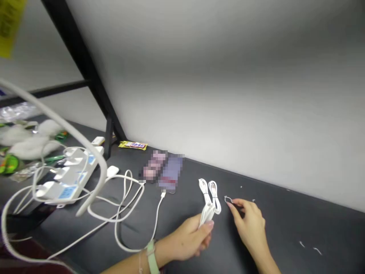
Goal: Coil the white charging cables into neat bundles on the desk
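Bundled cables (208, 211) fill the clasped left hand (192, 236) (right hand (249, 222) pinching a loop (225, 199)) over a black tabletop (291, 224) by a wall (228, 114).

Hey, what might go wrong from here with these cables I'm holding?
The white cables might fan out if your left hand's grip loosens. Your right hand could drop the thin white loop. Your left wrist might snag the charging cord, tugging the purple device.
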